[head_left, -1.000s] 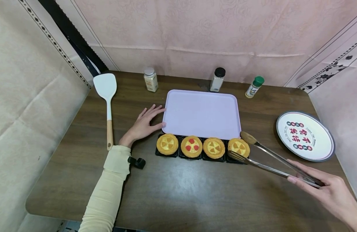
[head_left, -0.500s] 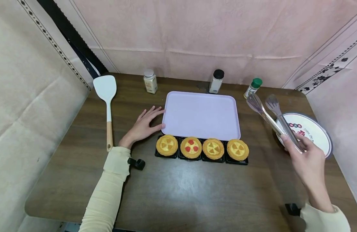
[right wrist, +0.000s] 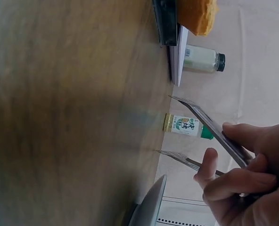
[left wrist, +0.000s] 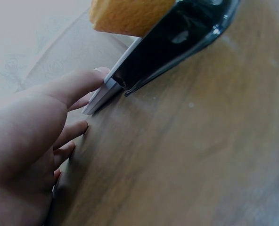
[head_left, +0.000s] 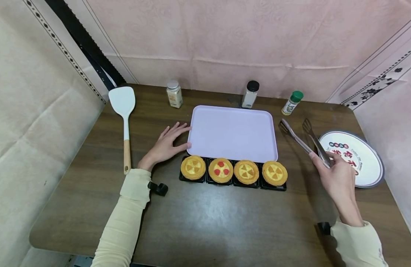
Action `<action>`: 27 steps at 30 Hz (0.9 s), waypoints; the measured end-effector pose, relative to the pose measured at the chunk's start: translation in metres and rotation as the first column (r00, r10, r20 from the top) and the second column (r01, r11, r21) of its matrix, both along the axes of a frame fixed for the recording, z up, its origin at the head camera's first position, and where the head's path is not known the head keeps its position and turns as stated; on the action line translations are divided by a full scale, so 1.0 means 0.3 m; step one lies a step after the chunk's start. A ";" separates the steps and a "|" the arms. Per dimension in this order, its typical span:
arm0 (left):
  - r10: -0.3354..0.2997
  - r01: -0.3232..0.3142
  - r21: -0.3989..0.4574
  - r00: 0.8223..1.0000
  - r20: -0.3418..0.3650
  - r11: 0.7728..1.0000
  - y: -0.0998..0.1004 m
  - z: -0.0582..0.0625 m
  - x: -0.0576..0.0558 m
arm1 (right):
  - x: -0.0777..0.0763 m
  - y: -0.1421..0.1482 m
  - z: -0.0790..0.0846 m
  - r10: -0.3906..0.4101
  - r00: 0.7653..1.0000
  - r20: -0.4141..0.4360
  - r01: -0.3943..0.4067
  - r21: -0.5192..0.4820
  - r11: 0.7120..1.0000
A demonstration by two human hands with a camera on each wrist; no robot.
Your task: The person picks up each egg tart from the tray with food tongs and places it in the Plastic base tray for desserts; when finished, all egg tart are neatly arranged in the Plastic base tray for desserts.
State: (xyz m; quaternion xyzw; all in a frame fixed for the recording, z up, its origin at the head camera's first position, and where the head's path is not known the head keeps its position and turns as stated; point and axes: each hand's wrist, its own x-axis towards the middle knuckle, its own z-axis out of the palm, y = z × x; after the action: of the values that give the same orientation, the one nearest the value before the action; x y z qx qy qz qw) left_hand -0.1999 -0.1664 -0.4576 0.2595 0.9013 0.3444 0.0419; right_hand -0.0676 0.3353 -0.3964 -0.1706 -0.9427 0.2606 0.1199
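Note:
My left hand rests at the left edge of a lavender tray, its fingers extended and the thumb touching the edge. In the left wrist view, the thumb also meets the tray's rim. My right hand holds metal tongs beside the plate, with their tips spread and nothing between them. The right wrist view shows the thumb and fingers around the tongs. Several round yellow tarts sit in black plastic holders along the tray's front; one tart bears red pieces, and the rightmost tart is yellow on top.
A white plate with red characters lies at right. Behind the tray stand a white-capped jar, a black-capped bottle and a green-capped bottle. A white spatula with a wooden handle lies at left. Cloth walls enclose the table.
The tongs have left the rightmost tart, swung back towards the plate, then shifted left and their tips now point at the area right of the tray. My left hand stays put.

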 end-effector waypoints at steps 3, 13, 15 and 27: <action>0.003 -0.003 0.003 1.000 0.003 1.000 0.000 0.000 0.000 | -0.001 -0.002 0.002 0.012 1.000 0.022 -0.012 -0.007 1.000; 0.001 -0.001 0.002 1.000 0.003 1.000 0.000 0.000 -0.006 | 0.001 -0.012 0.007 0.055 0.992 0.116 -0.055 -0.005 0.998; 0.004 -0.004 -0.003 1.000 0.001 1.000 -0.001 0.000 -0.008 | 0.001 -0.016 0.005 0.068 0.989 0.131 -0.068 -0.002 0.998; 0.005 -0.005 0.013 1.000 0.007 1.000 0.008 0.007 0.000 | 0.005 -0.025 -0.010 0.043 0.972 0.229 -0.069 0.107 0.992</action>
State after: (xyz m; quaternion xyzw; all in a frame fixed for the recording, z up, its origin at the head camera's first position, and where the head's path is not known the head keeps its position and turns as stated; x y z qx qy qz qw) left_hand -0.1999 -0.1640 -0.4554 0.2566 0.8995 0.3511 0.0423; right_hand -0.0662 0.3279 -0.3994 -0.1655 -0.9680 0.1881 0.0138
